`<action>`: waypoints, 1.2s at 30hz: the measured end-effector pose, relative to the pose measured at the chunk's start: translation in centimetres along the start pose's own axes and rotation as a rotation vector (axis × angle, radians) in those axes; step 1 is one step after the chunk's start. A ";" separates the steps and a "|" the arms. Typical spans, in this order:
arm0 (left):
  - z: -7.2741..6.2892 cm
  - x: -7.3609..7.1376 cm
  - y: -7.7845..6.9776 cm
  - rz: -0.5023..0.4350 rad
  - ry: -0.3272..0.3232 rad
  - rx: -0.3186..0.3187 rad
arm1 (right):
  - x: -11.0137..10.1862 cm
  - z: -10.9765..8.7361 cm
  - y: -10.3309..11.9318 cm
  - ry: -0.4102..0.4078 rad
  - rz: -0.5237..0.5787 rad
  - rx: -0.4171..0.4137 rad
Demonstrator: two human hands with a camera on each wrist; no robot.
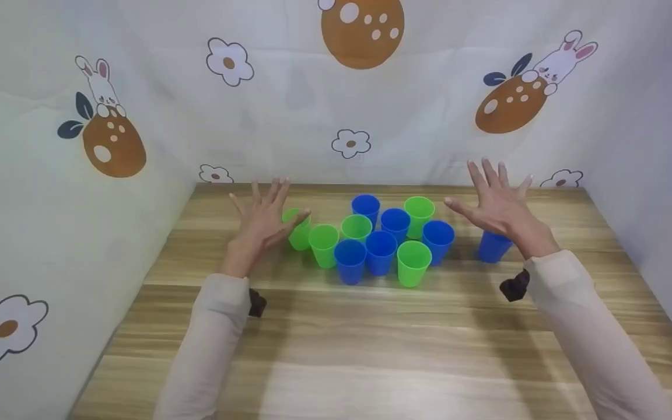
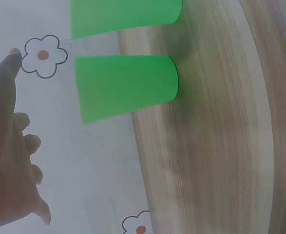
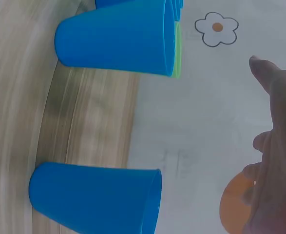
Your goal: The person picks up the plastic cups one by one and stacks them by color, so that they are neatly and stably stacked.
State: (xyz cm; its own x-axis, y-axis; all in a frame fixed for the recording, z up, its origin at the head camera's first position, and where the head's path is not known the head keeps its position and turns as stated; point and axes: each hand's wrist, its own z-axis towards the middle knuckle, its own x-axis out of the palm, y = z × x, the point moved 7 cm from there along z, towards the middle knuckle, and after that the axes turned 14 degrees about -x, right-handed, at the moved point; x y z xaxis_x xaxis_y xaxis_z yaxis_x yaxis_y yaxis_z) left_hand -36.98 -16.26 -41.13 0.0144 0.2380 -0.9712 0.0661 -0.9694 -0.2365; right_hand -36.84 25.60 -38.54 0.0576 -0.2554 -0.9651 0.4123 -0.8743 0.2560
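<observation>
My left hand (image 1: 261,224) is raised with spread fingers and holds nothing. It overlaps the leftmost green cup (image 1: 299,232) in the head view; in the left wrist view that hand is apart from a green cup (image 2: 125,85). On the other side my right hand (image 1: 502,207), fingers also spread, hovers over a lone blue cup (image 1: 493,247) and partly hides it. Between the hands stands a cluster of upright, open-topped cups, several blue and several green. At its front are a blue cup (image 1: 350,262) and a green cup (image 1: 413,265).
The cups stand on a wood-grain table (image 1: 336,344). Behind it and along both sides hangs a pale cloth (image 1: 289,116) printed with flowers and rabbits. A small black device (image 1: 515,286) sits at the right wrist, another (image 1: 257,303) at the left.
</observation>
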 end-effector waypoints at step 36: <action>-1.1 5.9 2.3 -1.001 0.179 -0.042 | 3.1 -4.9 7.0 -0.427 0.594 -0.178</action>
State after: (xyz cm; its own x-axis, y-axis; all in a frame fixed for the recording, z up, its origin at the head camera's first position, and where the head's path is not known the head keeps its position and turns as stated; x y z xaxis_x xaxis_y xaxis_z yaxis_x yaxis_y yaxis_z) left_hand -35.69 -17.04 -47.33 0.0823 0.9476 -0.3086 0.1643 -0.3183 -0.9336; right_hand -29.34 20.73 -40.06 -0.0263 -0.8329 -0.5528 0.5646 -0.4688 0.6793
